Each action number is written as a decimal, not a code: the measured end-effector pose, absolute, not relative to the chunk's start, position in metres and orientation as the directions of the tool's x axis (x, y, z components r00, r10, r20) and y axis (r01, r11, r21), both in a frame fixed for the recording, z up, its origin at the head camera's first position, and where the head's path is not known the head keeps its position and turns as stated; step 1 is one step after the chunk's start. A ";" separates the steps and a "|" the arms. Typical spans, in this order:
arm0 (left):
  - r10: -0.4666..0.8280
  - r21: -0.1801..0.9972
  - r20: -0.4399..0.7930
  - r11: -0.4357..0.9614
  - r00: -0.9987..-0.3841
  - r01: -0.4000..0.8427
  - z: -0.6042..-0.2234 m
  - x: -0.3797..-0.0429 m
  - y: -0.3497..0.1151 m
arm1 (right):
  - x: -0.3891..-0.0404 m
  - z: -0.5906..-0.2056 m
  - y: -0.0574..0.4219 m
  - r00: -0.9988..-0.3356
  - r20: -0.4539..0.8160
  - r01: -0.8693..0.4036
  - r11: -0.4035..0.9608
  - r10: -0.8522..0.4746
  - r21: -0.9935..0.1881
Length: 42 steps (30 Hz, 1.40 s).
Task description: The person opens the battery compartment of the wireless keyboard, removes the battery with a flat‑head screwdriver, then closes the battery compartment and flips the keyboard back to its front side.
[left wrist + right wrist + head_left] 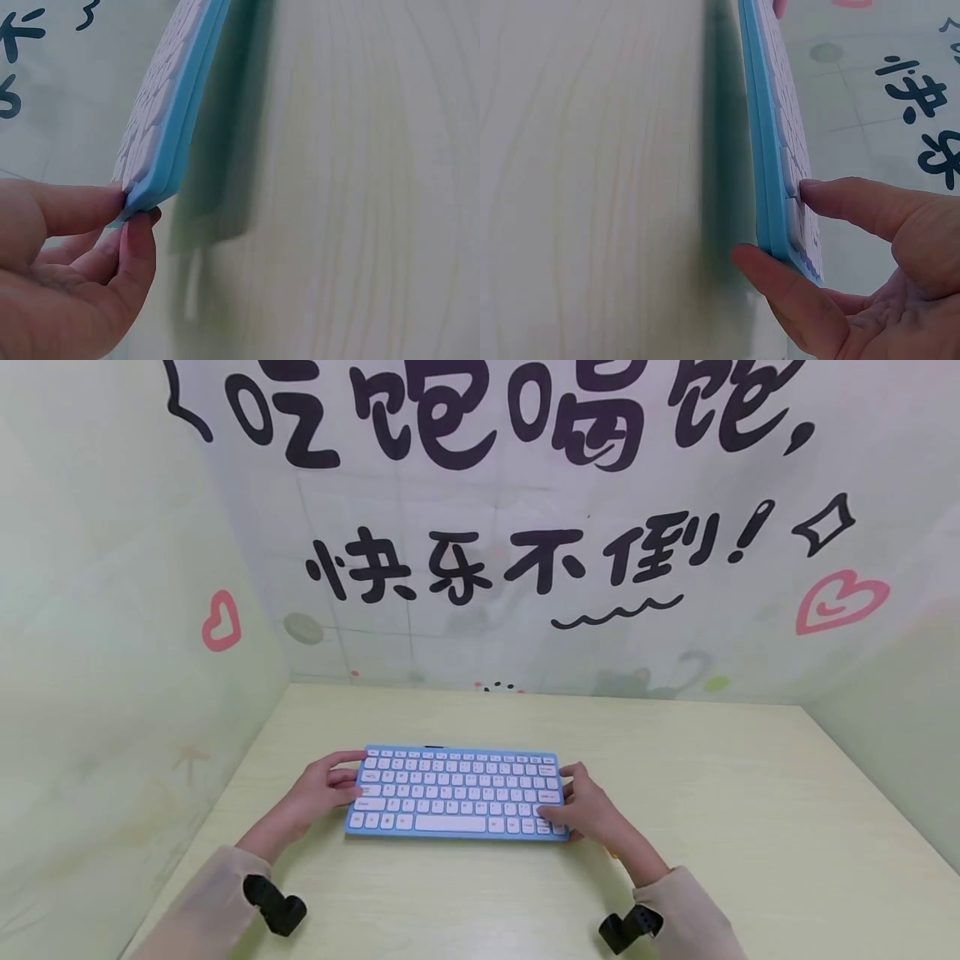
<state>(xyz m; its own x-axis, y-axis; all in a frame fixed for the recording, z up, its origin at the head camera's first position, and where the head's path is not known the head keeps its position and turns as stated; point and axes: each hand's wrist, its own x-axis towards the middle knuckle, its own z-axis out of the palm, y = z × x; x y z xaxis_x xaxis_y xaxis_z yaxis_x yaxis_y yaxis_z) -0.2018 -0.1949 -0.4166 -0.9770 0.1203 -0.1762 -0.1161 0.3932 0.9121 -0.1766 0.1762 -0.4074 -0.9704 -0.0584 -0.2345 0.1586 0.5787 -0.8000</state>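
A compact light-blue keyboard (450, 793) with white keys is held level between both hands, key side up. My left hand (326, 789) pinches its left end, thumb over the keys' edge and fingers beneath, as the left wrist view shows at the keyboard's corner (169, 150). On the other end my right hand (587, 802) grips the right edge, thumb on the lower right keys and fingers underneath. In the right wrist view the keyboard's blue side (769, 187) stands off the tabletop, with a shadow beside it.
The pale wooden table (750, 827) extends around the keyboard. Behind it rises a white printed backdrop (495, 643) with large black characters and pink hearts; pale side walls (120, 693) flank it. A small orange thing (612, 855) peeks out by the right wrist. Black cameras sit on both sleeves.
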 end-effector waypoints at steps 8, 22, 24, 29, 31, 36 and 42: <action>0.121 0.898 -0.175 0.426 -0.977 -0.108 -0.422 -0.199 -0.192 | -0.172 -0.414 0.175 -0.973 -0.219 0.135 0.590 -0.073 -0.796; 0.093 0.865 -0.168 0.491 -0.981 -0.102 -0.426 -0.197 -0.191 | -0.169 -0.415 0.174 -0.973 -0.215 0.122 0.611 -0.081 -0.782; 0.093 0.858 -0.162 0.505 -0.982 -0.093 -0.425 -0.197 -0.191 | -0.169 -0.415 0.173 -0.973 -0.215 0.120 0.617 -0.081 -0.778; 0.094 0.853 -0.155 0.514 -0.984 -0.085 -0.423 -0.198 -0.191 | -0.171 -0.416 0.173 -0.974 -0.215 0.120 0.640 -0.073 -0.759; 0.090 0.851 -0.161 0.517 -0.983 -0.091 -0.423 -0.199 -0.191 | -0.171 -0.416 0.173 -0.974 -0.215 0.119 0.644 -0.071 -0.755; 0.082 0.848 -0.181 0.518 -0.980 -0.113 -0.424 -0.199 -0.193 | -0.172 -0.416 0.171 -0.975 -0.212 0.117 0.645 -0.071 -0.755; 0.101 0.843 -0.208 0.523 -0.973 -0.126 -0.424 -0.200 -0.196 | -0.170 -0.413 0.173 -0.971 -0.229 0.131 0.630 -0.075 -0.765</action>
